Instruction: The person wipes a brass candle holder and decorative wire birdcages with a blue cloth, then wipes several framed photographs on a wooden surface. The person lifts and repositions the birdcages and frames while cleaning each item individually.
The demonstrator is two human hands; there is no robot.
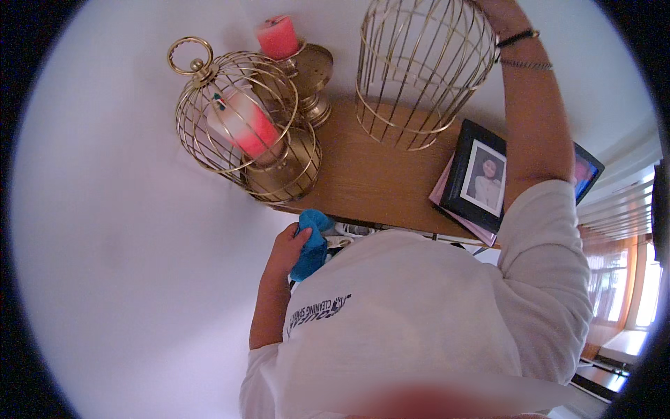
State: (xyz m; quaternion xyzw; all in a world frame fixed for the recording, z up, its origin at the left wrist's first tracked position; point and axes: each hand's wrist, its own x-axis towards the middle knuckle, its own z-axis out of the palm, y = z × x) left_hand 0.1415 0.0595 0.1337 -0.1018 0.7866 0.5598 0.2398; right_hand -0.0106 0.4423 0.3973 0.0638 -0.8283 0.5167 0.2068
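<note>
My left hand grips a blue cloth at the front edge of a wooden tabletop. My right hand reaches up to a gold wire birdcage and appears to hold it by its upper side. The picture's top edge cuts off those fingers and the cage's top. Whether the cage's lower rim touches the wood, I cannot tell. Near my left hand stands a smaller gold birdcage with a ring on its dome. Inside it is a red and white pillar candle.
Behind the small cage, a red candle sits on a gold candle holder. A black picture frame lies by my right arm, over a pink-edged item. Another frame shows beyond the arm. A white wall borders the left side.
</note>
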